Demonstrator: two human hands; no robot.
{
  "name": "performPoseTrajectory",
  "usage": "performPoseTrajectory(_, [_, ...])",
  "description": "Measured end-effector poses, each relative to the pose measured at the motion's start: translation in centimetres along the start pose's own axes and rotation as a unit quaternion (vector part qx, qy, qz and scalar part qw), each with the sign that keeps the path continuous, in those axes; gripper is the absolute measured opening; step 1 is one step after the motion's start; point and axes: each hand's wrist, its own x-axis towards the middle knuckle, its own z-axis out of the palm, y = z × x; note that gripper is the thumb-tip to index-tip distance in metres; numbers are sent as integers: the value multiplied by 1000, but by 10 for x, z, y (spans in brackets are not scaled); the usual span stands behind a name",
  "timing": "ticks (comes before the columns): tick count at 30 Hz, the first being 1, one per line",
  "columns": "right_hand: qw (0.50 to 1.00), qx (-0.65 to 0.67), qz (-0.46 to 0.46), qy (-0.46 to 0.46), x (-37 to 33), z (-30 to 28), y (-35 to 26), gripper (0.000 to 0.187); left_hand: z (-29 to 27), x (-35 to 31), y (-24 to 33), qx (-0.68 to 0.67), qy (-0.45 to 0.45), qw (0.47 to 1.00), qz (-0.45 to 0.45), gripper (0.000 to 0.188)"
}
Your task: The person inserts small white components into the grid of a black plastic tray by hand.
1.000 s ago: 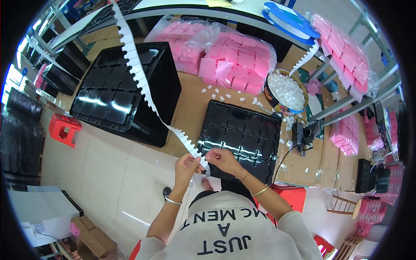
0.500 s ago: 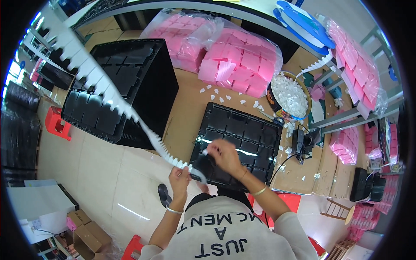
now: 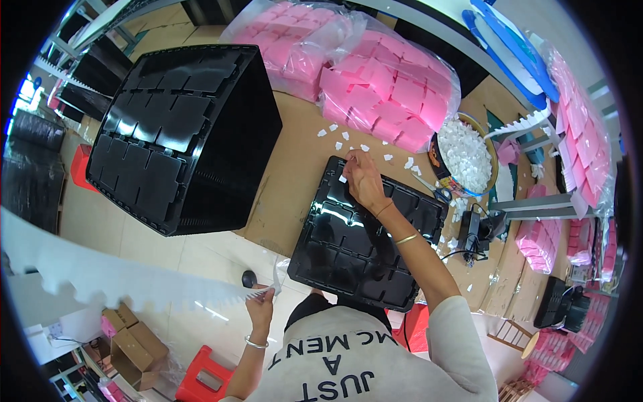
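The left hand (image 3: 260,301) pinches the end of the white serrated strip (image 3: 127,285), held low at the left. The right hand (image 3: 363,179) holds a small white piece (image 3: 343,179) in closed fingertips over the far edge of the black tray (image 3: 348,248). Seat each piece squarely in a tray pocket; keep the strip taut.

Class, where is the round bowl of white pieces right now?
In the head view, the bowl sits on the table at upper right, just right of the right hand, beside the pink bag and above the black tray.
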Motion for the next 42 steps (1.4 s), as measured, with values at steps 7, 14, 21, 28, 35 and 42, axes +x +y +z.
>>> performPoseTrajectory(7, [999,-29,-18,-1,0,1,0,11,17,-4,40,-27,-45,998,-25,18])
performPoseTrajectory(14, [999,-36,12,-24,-2,-3,2,8,35,2,89,-80,-100,991,-42,12])
performPoseTrajectory(21, [916,106,269,278,-43,-83,66,24,43,8,157,-149,-192,969,-29,6])
performPoseTrajectory(28, [767,525,227,-291,-95,-45,-110,54,69,19,207,-102,-376,921,24,11])
performPoseTrajectory(35, [688,615,232,-307,-163,-32,-109,30,64,83,212,10,-518,821,239,10])
performPoseTrajectory(42, [865,298,363,-179,-165,-25,-149,34,45,108,155,197,-482,797,306,18])
